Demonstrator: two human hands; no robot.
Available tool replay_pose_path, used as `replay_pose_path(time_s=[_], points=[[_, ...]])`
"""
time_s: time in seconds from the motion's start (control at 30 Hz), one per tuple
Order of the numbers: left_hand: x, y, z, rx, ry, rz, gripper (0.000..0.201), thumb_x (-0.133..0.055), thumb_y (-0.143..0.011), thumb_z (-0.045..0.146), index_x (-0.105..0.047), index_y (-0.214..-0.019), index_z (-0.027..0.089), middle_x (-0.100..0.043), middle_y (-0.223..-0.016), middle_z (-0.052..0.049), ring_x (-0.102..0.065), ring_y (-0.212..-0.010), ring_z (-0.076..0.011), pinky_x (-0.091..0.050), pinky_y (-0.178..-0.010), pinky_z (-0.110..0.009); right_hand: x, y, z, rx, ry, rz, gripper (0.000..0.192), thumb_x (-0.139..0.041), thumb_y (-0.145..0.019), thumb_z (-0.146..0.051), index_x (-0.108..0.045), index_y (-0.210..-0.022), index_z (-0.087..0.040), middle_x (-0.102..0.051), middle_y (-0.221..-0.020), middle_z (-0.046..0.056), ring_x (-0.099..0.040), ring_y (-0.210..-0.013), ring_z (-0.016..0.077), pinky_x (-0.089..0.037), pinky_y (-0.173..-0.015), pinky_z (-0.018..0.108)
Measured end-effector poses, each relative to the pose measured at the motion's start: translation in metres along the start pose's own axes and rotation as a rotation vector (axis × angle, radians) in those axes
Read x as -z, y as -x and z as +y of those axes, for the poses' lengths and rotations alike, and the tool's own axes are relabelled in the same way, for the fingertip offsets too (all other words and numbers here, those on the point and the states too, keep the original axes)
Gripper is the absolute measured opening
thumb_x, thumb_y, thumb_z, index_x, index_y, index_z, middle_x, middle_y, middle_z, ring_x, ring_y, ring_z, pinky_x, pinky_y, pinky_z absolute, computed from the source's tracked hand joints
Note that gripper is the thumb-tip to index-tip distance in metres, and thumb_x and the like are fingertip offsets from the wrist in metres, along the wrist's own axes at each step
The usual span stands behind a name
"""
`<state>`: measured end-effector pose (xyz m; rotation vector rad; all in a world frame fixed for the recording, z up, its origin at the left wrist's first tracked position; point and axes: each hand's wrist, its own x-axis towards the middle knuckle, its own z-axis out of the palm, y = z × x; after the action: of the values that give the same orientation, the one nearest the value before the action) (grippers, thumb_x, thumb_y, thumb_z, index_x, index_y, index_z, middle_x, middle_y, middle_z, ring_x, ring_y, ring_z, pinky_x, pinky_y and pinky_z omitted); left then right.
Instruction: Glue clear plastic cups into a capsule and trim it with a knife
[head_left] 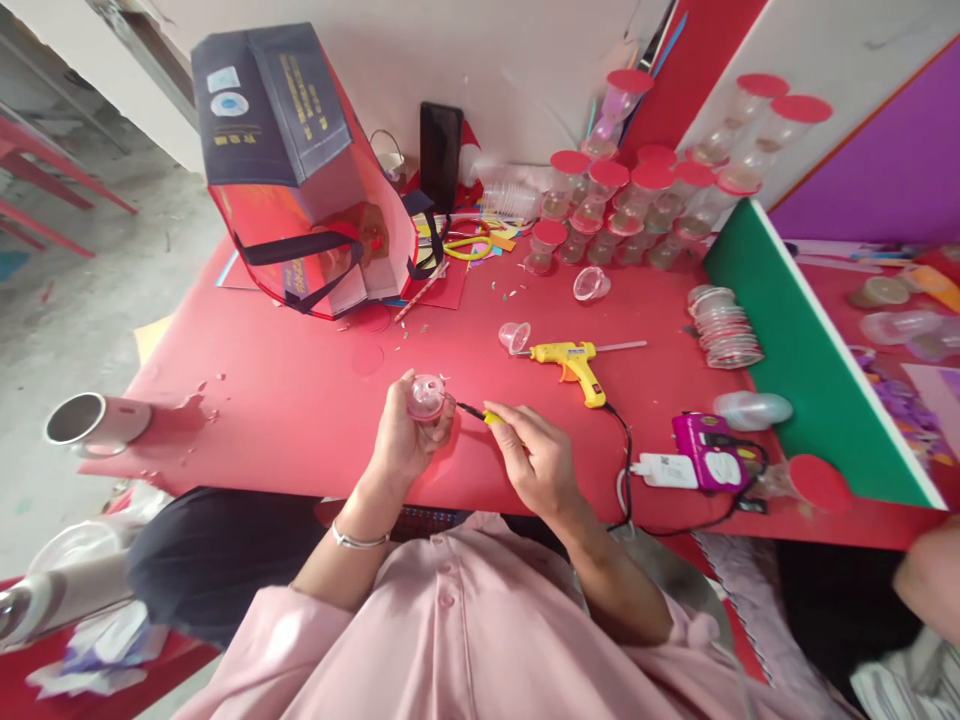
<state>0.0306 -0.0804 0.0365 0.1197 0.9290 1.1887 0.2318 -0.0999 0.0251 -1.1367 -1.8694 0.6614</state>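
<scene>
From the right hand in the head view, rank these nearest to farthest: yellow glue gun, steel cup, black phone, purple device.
Measured from the right hand:
1. Yellow glue gun, just beyond it on the table.
2. Purple device, to its right near the front edge.
3. Black phone, upright at the back wall.
4. Steel cup, on its side at the far left edge.

Red table [300, 400] crowded with craft supplies

On it lie a yellow glue gun [571, 362], loose clear cups [514, 337], red-lidded jars [622, 205], stacked lids [726, 327], a gift bag [300, 180] and scissors [465, 245].
</scene>
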Motion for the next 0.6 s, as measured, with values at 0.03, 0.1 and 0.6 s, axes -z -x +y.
replay_pose_path(time_s=[0.03, 0.1, 0.6], points=[[-0.002, 0.000, 0.000, -0.019, -0.019, 0.015, 0.040, -0.053, -0.097, 0.055, -0.063, -0.091, 0.016, -0.068, -0.065, -0.004, -0.047, -0.034, -0.0107, -0.023, -0.030, -0.018, 0.000, -0.001, 0.000, -0.046, -0.043, -0.006, 0.033, -0.051, -0.113, -0.036, -0.077, -0.128, -0.022, -0.083, -0.106, 0.007, -0.078, -0.092, 0.0177, -0.062, -0.087, 0.030], [-0.006, 0.002, 0.001, -0.085, -0.055, 0.039, 0.038, -0.050, -0.098, 0.051, -0.063, -0.087, 0.016, -0.067, -0.065, -0.005, -0.048, -0.035, -0.0110, -0.022, -0.030, -0.018, 0.000, -0.004, -0.002, -0.102, -0.084, -0.009, 0.034, -0.050, -0.113, -0.039, -0.077, -0.127, -0.024, -0.083, -0.103, 0.006, -0.078, -0.088, 0.0169, -0.062, -0.084, 0.029], [-0.012, 0.005, -0.006, -0.100, -0.047, 0.007, 0.038, -0.059, -0.098, 0.051, -0.066, -0.089, 0.014, -0.067, -0.068, -0.004, -0.045, -0.035, -0.0078, -0.020, -0.031, -0.016, -0.009, 0.002, 0.002, 0.248, 0.346, 0.063, 0.041, -0.061, -0.109, -0.034, -0.068, -0.147, -0.024, -0.074, -0.105, 0.010, -0.069, -0.093, 0.0202, -0.055, -0.084, 0.032]])
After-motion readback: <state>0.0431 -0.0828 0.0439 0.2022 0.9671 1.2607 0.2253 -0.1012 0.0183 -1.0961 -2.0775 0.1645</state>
